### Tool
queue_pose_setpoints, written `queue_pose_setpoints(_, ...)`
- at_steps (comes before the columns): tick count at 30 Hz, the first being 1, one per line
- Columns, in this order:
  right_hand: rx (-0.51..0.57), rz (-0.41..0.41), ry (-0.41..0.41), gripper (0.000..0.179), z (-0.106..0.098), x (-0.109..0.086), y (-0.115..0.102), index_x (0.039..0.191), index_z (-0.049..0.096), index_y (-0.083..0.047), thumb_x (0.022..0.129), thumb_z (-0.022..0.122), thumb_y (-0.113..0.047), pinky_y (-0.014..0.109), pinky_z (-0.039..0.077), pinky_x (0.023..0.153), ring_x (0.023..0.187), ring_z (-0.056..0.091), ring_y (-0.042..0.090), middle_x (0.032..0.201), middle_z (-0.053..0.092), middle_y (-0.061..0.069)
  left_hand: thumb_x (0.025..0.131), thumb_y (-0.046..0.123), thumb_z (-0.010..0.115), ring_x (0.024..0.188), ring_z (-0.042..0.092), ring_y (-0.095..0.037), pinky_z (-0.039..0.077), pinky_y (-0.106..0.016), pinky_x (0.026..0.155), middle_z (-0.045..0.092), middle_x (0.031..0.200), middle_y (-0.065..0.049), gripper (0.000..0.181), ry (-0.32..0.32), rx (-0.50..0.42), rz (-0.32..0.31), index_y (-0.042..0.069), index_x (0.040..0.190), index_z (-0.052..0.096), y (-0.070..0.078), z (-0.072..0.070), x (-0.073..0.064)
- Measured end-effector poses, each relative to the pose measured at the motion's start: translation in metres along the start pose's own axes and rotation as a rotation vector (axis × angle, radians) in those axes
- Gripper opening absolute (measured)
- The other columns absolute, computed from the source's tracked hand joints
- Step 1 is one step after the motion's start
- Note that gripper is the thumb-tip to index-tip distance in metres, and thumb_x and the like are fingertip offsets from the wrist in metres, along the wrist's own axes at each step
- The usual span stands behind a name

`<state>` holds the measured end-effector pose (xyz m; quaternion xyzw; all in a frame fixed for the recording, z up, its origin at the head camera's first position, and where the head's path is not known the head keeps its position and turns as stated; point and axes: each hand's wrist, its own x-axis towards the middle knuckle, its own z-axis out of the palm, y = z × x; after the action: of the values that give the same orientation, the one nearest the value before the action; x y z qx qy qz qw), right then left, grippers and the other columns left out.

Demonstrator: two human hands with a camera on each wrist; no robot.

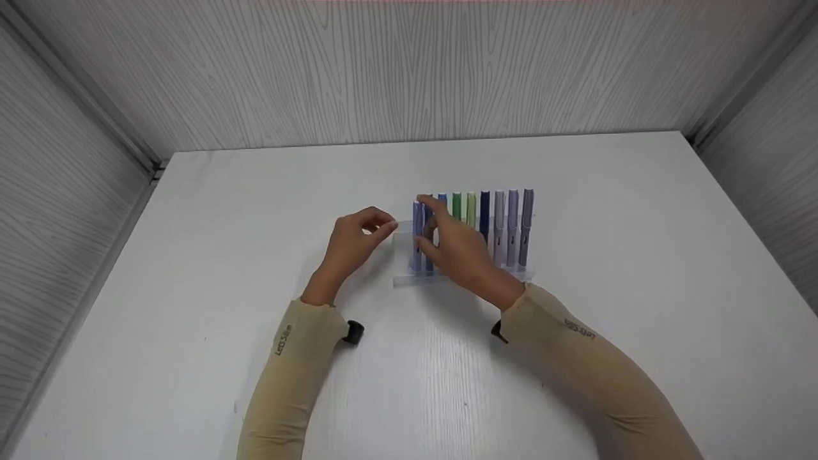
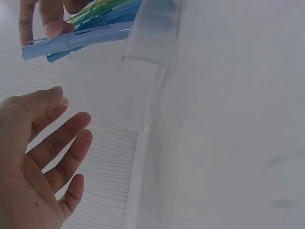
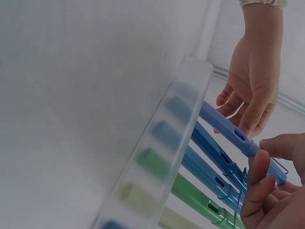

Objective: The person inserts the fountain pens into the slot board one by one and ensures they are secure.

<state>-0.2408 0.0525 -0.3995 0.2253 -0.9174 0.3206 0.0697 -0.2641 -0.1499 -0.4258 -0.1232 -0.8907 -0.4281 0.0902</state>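
Note:
A clear plastic pen rack [image 1: 404,280] stands on the table with a row of capped pens upright in it. My right hand [image 1: 461,249] grips the light blue pen [image 1: 417,220] at the row's left end, with thumb and fingers about it in the right wrist view. That pen's lower end sits in the rack's base [image 3: 198,71]. At the rack's upper left corner is my left hand [image 1: 358,239], its thumb and index fingertips pinching the clear edge; its other fingers [image 2: 71,157] are spread loosely. Beside the held pen are a darker blue pen [image 3: 214,152] and a green pen [image 3: 190,193].
Farther right in the rack stand a yellow-green pen [image 1: 471,207], a navy pen [image 1: 485,211] and several purple-toned pens [image 1: 512,220]. The white table [image 1: 192,268] is bounded by wood-grain panels [image 1: 409,70] at the back and sides.

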Motion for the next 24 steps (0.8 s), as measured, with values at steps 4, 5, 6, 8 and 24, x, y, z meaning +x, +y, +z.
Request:
queue_pose_setpoints(4, -0.008, 0.002, -0.003, 0.066, 0.0, 0.003, 0.0, 0.149, 0.03, -0.016, 0.093, 0.065, -0.02, 0.025, 0.037, 0.052, 0.056, 0.043, 0.011, 0.091, 0.065, 0.001, 0.093, 0.032, 0.065, 0.091, 0.065, -0.019, 0.052, -0.035, 0.085, 0.073, 0.099, -0.005, 0.024, 0.01, 0.001, -0.011, 0.011, 0.102, 0.072, 0.0, 0.0, 0.0)
queue_pose_setpoints(5, -0.008, 0.009, -0.007, 0.067, 0.0, 0.004, -0.001, 0.149, 0.03, -0.016, 0.093, 0.065, -0.021, 0.025, 0.037, 0.052, 0.056, 0.043, 0.011, 0.09, 0.064, 0.001, 0.093, 0.032, 0.065, 0.09, 0.065, -0.019, 0.052, -0.034, 0.085, 0.073, 0.099, -0.005, 0.024, 0.012, 0.0, -0.011, 0.011, 0.102, 0.072, 0.0, 0.0, 0.0)
queue_pose_setpoints(6, -0.013, 0.013, -0.01, 0.067, -0.001, 0.005, -0.001, 0.149, 0.03, -0.016, 0.093, 0.066, -0.021, 0.025, 0.037, 0.052, 0.056, 0.043, 0.011, 0.089, 0.065, 0.001, 0.093, 0.031, 0.065, 0.09, 0.065, -0.019, 0.052, -0.034, 0.085, 0.073, 0.099, -0.005, 0.023, 0.013, -0.001, -0.006, 0.011, 0.102, 0.072, 0.0, 0.0, 0.0)
queue_pose_setpoints(8, -0.025, 0.028, -0.02, 0.068, -0.001, 0.008, -0.001, 0.15, 0.031, -0.016, 0.092, 0.066, -0.023, 0.025, 0.037, 0.051, 0.056, 0.044, 0.012, 0.087, 0.065, 0.001, 0.093, 0.03, 0.065, 0.09, 0.065, -0.02, 0.052, -0.035, 0.085, 0.073, 0.099, -0.006, 0.023, 0.013, -0.006, 0.008, 0.011, 0.102, 0.072, 0.0, 0.0, 0.0)
queue_pose_setpoints(24, -0.003, 0.042, -0.018, 0.072, -0.007, 0.003, 0.001, 0.15, 0.031, -0.02, 0.09, 0.069, -0.029, 0.027, 0.041, 0.053, 0.059, 0.049, 0.013, 0.08, 0.061, 0.002, 0.094, 0.03, 0.064, 0.091, 0.064, -0.019, 0.052, -0.035, 0.087, 0.073, 0.099, -0.005, 0.023, -0.004, -0.015, -0.009, 0.01, 0.103, 0.071, 0.001, -0.002, -0.002)
